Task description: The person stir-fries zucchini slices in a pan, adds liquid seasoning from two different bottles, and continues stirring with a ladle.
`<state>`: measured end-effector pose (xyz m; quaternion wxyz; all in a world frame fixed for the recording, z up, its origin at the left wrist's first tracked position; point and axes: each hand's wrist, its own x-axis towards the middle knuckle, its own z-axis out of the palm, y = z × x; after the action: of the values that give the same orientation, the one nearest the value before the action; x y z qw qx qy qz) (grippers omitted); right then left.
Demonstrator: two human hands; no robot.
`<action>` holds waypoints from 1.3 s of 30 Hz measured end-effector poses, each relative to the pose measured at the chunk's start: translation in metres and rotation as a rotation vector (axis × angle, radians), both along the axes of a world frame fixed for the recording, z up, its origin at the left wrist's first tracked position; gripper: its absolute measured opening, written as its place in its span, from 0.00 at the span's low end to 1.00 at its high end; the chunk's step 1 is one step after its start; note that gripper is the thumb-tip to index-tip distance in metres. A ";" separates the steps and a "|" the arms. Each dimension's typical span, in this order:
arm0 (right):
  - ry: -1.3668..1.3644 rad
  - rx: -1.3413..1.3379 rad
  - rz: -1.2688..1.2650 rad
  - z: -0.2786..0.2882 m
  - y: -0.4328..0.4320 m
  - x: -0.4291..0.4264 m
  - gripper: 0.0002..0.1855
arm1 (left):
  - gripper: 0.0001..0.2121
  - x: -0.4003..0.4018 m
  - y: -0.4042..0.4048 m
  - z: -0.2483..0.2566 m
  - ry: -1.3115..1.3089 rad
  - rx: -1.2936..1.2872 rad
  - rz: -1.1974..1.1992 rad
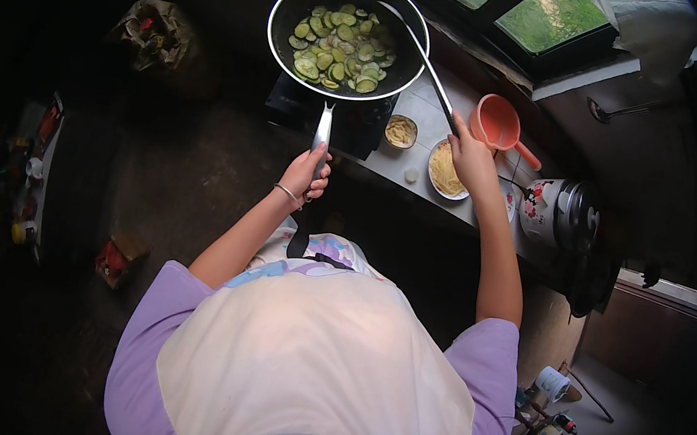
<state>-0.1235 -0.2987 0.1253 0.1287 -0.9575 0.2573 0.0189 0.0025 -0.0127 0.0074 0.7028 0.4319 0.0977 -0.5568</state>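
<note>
My left hand (pixel 305 175) is closed around the metal handle (pixel 324 127) of a dark wok (pixel 296 9) with a pale rim. Sliced green zucchini or cucumber (pixel 343 45) covers the wok's bottom. In my right hand (pixel 472 154) is the dark grip of a long metal spatula (pixel 433 75). Its head rests at the wok's right inner wall, apart from most of the slices. Under and behind the wok shows a black cooktop (pixel 360 130). Just below my right hand stands a bowl of pale shredded strips (pixel 444 169), partly covered by the hand.
A small bowl of pale pieces (pixel 401 132) and a white lump (pixel 411 175) lie on the tiled counter (pixel 423 105). Farther right are an orange ladle-shaped scoop (pixel 496 121) and a floral rice cooker (pixel 557 209). A sack of refuse (pixel 154 37) stands at left. Windows (pixel 553 17) border the back.
</note>
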 end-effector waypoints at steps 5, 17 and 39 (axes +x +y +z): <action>0.133 0.589 -0.217 0.047 0.062 -0.012 0.26 | 0.16 -0.001 0.005 -0.003 0.021 -0.009 0.009; 0.075 0.231 0.183 0.005 0.021 0.000 0.26 | 0.16 -0.002 0.000 0.003 -0.021 0.013 0.000; 0.297 -0.312 0.338 0.191 -0.020 -0.023 0.28 | 0.17 0.000 0.004 0.000 -0.038 0.036 -0.053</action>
<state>-0.1463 -0.3183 0.3168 -0.0647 -0.9818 0.1096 0.1407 0.0028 -0.0084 0.0071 0.6816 0.4573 0.0829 -0.5652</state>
